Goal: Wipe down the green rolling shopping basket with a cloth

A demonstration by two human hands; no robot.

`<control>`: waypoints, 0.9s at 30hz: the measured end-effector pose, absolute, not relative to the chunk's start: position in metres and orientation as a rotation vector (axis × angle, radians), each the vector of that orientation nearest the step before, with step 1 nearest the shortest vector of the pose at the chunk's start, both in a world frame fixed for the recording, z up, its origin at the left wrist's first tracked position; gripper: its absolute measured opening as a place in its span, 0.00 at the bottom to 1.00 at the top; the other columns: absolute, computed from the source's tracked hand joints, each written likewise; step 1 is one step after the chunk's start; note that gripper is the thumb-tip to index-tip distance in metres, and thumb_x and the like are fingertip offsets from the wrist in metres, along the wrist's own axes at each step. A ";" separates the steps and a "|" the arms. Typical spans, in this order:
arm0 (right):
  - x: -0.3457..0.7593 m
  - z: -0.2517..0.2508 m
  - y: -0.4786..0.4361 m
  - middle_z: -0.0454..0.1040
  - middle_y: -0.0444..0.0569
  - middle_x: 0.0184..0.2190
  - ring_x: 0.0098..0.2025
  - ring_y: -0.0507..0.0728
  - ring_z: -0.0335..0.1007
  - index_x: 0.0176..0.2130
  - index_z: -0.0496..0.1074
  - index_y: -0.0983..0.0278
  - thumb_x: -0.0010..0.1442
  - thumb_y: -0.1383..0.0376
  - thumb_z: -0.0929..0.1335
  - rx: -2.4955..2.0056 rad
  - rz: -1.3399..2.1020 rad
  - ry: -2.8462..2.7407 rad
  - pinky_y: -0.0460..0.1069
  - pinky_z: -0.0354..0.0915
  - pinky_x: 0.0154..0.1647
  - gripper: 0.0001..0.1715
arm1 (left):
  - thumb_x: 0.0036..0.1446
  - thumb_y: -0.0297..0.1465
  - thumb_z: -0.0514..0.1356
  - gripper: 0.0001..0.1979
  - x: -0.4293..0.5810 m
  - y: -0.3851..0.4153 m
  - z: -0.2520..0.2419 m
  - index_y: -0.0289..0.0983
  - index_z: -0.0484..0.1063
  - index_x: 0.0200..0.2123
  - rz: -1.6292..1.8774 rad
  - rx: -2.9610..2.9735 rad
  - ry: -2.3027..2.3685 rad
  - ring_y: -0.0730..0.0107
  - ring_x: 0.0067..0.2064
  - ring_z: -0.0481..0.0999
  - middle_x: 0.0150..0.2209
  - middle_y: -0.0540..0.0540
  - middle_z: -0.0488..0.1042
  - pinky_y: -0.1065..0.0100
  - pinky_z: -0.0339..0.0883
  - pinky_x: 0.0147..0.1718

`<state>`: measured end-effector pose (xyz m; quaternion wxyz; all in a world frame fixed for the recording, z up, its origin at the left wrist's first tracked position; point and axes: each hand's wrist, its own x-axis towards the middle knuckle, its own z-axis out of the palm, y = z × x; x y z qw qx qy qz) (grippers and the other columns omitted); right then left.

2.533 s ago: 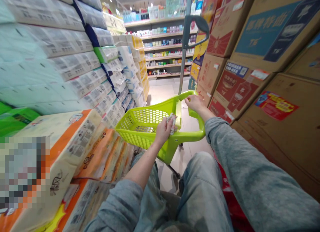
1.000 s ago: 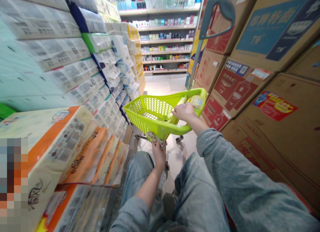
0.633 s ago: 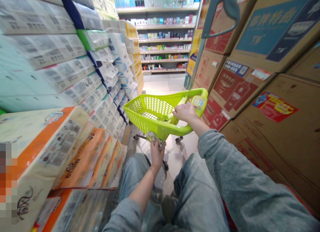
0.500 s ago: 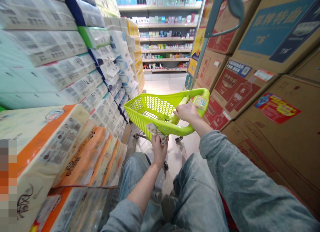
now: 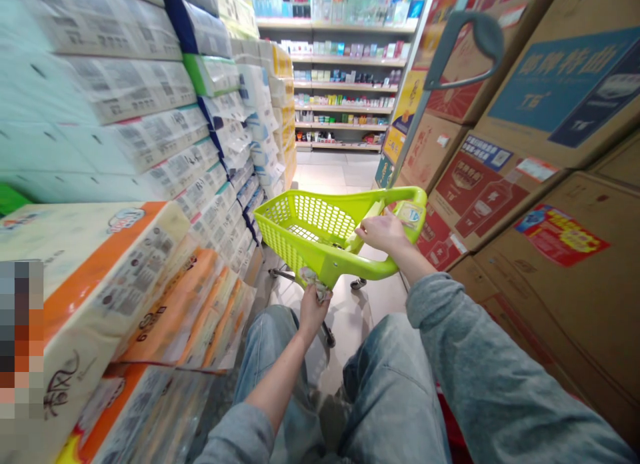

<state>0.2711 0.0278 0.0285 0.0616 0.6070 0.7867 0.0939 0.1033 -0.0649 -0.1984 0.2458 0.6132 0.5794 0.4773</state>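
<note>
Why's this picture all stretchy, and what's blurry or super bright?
In the head view, boxes and wrapped packs stretch toward the edges, probably from a wide lens; in that view, the packs at picture left look smeary, the green cart clearer; there too, the floor ahead glares nearly white, greyer beneath the cart.
</note>
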 end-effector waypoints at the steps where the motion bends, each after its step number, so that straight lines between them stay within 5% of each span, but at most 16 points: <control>1: 0.271 0.028 0.028 0.79 0.59 0.38 0.42 0.60 0.74 0.38 0.77 0.67 0.64 0.58 0.57 1.834 0.284 2.381 0.55 0.52 0.54 0.24 | 0.53 0.31 0.57 0.07 0.104 -0.065 -0.189 0.37 0.67 0.36 1.328 1.656 1.568 0.61 0.41 0.71 0.37 0.43 0.70 0.60 0.67 0.42; 10: 0.274 0.025 0.029 0.79 0.57 0.37 0.41 0.59 0.74 0.38 0.77 0.66 0.65 0.57 0.57 1.815 0.288 2.426 0.55 0.52 0.53 0.25 | 0.59 0.35 0.54 0.19 0.120 -0.062 -0.151 0.38 0.60 0.52 1.594 1.397 1.385 0.61 0.57 0.67 0.54 0.37 0.68 0.59 0.60 0.56; 22: 0.271 0.029 0.023 0.78 0.52 0.39 0.41 0.57 0.73 0.41 0.75 0.61 0.65 0.57 0.57 1.840 0.189 2.559 0.47 0.60 0.36 0.22 | 0.57 0.35 0.54 0.17 0.108 -0.062 -0.181 0.37 0.63 0.49 1.443 1.320 1.489 0.61 0.53 0.70 0.50 0.39 0.71 0.60 0.63 0.51; 27: 0.257 0.027 0.020 0.78 0.48 0.40 0.41 0.53 0.72 0.39 0.74 0.62 0.66 0.61 0.55 1.659 -0.027 2.753 0.44 0.59 0.37 0.21 | 0.57 0.35 0.55 0.18 0.117 -0.080 -0.183 0.37 0.63 0.50 1.440 1.290 1.455 0.61 0.54 0.69 0.51 0.38 0.70 0.59 0.61 0.53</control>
